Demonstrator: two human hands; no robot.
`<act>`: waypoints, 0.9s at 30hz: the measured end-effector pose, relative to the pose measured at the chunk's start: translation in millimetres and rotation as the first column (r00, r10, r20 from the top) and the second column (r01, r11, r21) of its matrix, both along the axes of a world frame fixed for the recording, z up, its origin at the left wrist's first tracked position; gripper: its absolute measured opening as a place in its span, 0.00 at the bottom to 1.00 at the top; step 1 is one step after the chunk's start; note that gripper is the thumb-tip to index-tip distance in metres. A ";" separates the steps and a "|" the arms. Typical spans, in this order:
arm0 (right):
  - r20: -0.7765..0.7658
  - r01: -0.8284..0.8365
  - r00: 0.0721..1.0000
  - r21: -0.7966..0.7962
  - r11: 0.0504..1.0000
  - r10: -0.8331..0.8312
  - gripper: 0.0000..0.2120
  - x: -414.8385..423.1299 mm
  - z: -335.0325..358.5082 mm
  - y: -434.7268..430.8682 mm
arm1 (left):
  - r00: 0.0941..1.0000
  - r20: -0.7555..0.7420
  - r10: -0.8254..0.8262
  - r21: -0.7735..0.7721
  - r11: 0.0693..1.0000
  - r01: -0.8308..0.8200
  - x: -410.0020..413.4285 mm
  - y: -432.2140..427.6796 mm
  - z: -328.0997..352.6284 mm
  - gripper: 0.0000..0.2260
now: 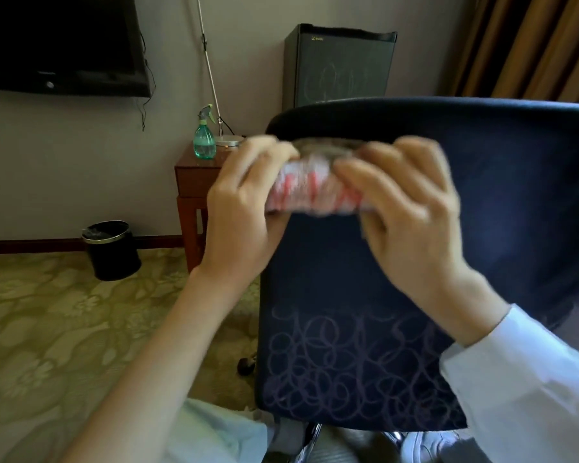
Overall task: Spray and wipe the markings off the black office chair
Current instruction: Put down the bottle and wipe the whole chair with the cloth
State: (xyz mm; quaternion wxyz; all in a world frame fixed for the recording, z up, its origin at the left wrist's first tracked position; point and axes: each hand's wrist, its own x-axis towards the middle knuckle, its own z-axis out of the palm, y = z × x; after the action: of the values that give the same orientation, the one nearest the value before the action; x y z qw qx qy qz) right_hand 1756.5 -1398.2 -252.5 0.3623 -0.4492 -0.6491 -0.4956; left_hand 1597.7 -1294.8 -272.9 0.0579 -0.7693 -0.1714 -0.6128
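Before the chair back [415, 248], both hands' grip [244, 208] [411, 208] pinches a folded cloth [315, 192].

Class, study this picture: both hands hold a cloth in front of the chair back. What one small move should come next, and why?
Probably lower the cloth to the pale scribbles and begin wiping. The left hand and right hand grip it high before the chair, the scribbles lie low on its back, and the spray bottle stands apart on the side table.
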 end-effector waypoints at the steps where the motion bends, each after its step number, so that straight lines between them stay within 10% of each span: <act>1: 0.005 0.004 1.000 -0.029 1.000 -0.004 0.11 2.8 -18.2 3.2 | 0.999 -0.020 0.026 -0.023 0.999 -0.026 3.4 2.1 -18.9 0.16; 10: -0.009 0.086 0.995 -0.460 0.884 -0.102 0.19 50.3 -169.0 -19.4 | 0.953 -0.301 -0.030 -0.131 0.991 -0.010 37.8 -10.0 -167.5 0.19; 20: -0.025 0.089 0.996 0.019 0.996 -0.088 0.11 65.4 4.7 -53.0 | 0.996 -0.084 0.019 0.128 0.992 -0.008 71.0 -41.4 7.9 0.17; 27: -0.101 0.029 0.994 -0.108 0.994 -0.040 0.14 80.3 -57.1 -43.6 | 0.989 -0.136 0.062 0.089 0.995 -0.050 80.8 -39.3 -42.5 0.20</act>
State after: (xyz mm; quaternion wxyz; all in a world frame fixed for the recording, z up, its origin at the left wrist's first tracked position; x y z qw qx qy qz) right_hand 1836.8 -1441.8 -309.6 0.3622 -0.5038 -0.6473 -0.4428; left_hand 1678.5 -1334.1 -315.5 0.1197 -0.8018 -0.1623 -0.5625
